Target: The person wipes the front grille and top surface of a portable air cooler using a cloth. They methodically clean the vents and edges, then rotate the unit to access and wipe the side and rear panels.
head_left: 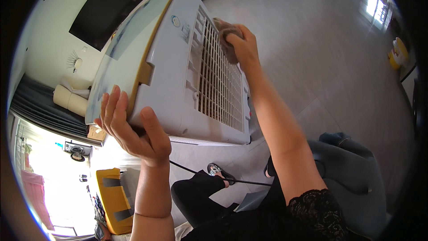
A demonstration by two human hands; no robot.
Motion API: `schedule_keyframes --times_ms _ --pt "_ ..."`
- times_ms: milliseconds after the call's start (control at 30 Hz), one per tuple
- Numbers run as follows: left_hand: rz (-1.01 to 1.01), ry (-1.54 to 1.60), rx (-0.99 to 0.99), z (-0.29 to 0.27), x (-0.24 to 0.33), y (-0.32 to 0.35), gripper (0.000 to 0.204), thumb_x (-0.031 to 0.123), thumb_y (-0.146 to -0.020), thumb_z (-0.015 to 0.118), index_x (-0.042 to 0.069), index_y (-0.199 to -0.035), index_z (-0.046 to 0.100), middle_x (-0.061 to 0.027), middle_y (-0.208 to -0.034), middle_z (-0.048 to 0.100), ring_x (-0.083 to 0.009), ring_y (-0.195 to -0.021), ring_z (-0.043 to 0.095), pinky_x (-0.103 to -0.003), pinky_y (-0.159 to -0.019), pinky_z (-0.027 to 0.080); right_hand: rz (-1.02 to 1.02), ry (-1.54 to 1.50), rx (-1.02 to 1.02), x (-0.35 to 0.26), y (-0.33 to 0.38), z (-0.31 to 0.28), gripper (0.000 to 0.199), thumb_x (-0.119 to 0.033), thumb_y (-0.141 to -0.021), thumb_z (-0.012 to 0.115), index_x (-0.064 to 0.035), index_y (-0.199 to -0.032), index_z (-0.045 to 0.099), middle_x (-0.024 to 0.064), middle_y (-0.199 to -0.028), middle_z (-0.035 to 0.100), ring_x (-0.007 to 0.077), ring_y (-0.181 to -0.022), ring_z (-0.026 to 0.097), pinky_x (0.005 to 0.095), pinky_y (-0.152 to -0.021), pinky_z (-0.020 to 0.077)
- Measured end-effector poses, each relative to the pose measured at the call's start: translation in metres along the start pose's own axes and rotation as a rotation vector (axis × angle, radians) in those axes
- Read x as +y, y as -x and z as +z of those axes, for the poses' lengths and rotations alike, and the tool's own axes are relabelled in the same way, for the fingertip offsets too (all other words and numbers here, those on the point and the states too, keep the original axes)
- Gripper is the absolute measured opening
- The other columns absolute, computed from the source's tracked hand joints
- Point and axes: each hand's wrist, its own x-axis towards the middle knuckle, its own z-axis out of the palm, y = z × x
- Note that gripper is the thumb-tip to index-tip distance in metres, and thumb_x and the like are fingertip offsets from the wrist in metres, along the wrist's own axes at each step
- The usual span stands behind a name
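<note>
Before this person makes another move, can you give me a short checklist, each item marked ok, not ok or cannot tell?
1. Left hand at the white appliance: ok, it is open at the near corner, fingers and thumb spread.
2. Right hand has a grip on the brown cloth: ok, the cloth is bunched in its fingers.
3. Cloth at the grille: ok, it overlaps the grille's far side in this view; how hard it presses, cannot tell.
4. Black cord well away from the sandal: not ok, it runs right by it.
5. Appliance unplugged: cannot tell, no plug is visible.
</note>
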Motion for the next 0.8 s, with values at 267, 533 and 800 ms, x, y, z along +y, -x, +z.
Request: schedule_keyframes --times_ms 267,533,800 --pt "0.020 -0.038 -0.040 -0.007 0.006 -0.004 0.033 0.027 -0.098 0.046 0.007 -0.126 0.050 -0.0124 -0.129 0.057 -0.0273 -0.129 0.046 -0.046 -0.111 0.023 -0.414 0.506 -0.375 0.034 -0.056 0.026 0.033 -0.014 -0.069 0.061 -0.0021 -0.099 0.068 0.0169 -0.089 0.070 0.0316 -0.083 0.065 0.0359 -0.077 0.0521" --pt "-0.024 -0.039 -0.054 -0.010 0.007 -0.003 0.035 0.027 -0.095 0.053 0.009 -0.125 0.051 -0.0114 -0.128 0.058 -0.0267 -0.129 0.047 -0.046 -0.114 0.020 -0.535 0.794 -0.522 0.014 -0.068 0.025 0.014 -0.007 -0.068 0.059 -0.0047 -0.081 0.064 0.0094 -0.096 0.070 0.0298 -0.103 0.059 0.0370 -0.090 0.0484" --pt "-0.061 -0.032 -0.060 -0.015 0.008 -0.004 0.037 0.021 -0.085 0.064 0.006 -0.117 0.055 -0.0125 -0.123 0.060 -0.0310 -0.127 0.046 -0.046 -0.114 0.020 -0.164 0.458 -0.629 -0.007 -0.021 0.002 0.015 -0.004 -0.068 0.056 -0.0066 -0.080 0.066 0.0074 -0.090 0.071 0.0285 -0.093 0.061 0.0368 -0.081 0.0506"
